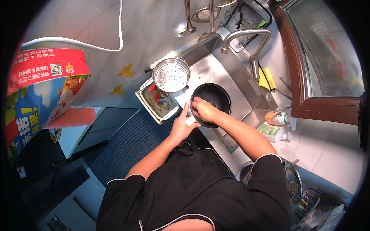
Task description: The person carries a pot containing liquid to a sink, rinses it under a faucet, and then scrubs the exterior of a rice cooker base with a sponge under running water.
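A dark-lined pot (213,99) is tilted over the near edge of the stainless steel sink (238,95). My left hand (184,122) grips the pot's white handle (190,120) on its left side. Inside the pot is my right hand (204,109), its fingers curled against the inner wall; whether they hold anything cannot be told. A perforated metal steamer basket (171,75) stands at the sink's left end. The curved metal faucet (245,31) is beyond the pot, with its spout over the basin.
A white-rimmed waste bin (158,121) with food scraps is below the steamer. Plastic bottles (273,133) and a yellow cloth (266,78) are at the right. A brown window frame (297,95) juts in there. Metal ladles (189,29) hang at the wall.
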The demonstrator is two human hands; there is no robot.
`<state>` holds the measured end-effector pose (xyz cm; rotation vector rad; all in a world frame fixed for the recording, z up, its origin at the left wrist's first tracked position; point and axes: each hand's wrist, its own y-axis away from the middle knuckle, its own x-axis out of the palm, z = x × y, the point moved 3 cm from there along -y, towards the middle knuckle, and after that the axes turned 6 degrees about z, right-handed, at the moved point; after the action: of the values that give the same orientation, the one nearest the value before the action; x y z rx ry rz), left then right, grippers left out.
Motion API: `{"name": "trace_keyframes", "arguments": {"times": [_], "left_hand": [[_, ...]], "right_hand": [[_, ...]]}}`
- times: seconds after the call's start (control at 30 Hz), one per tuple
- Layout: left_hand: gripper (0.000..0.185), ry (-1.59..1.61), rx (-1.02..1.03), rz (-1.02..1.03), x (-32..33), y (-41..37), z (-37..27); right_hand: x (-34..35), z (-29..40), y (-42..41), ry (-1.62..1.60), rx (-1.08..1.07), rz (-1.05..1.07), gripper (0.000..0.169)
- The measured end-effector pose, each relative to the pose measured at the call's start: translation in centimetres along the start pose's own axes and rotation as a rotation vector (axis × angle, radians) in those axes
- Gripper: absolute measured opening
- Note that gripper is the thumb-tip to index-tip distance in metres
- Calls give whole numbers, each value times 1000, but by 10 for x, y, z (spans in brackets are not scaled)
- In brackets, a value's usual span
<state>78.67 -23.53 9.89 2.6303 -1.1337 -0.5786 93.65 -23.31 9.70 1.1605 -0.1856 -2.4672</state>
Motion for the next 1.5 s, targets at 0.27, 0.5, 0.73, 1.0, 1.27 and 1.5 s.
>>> {"name": "trace_keyframes", "arguments": {"times": [0.27, 0.5, 0.73, 1.0, 1.27, 1.5], "left_hand": [[105, -2, -57, -20, -1, 3, -6], [103, 17, -32, -23, -1, -1, -7], [105, -47, -63, 24, -3, -4, -4], [106, -31, -49, 26, -3, -3, -3], [107, -39, 22, 38, -2, -6, 2], [106, -10, -133, 50, -3, -3, -9]], "right_hand": [[-10, -30, 18, 395, 541, 17, 29], [-16, 1, 9, -88, 298, 575, 18], [10, -29, -20, -1320, 338, -397, 20], [15, -37, -30, -1713, 334, -1100, 18], [14, -26, -28, -1742, 286, -864, 12], [7, -3, 5, -1337, 235, -183, 18]]}}
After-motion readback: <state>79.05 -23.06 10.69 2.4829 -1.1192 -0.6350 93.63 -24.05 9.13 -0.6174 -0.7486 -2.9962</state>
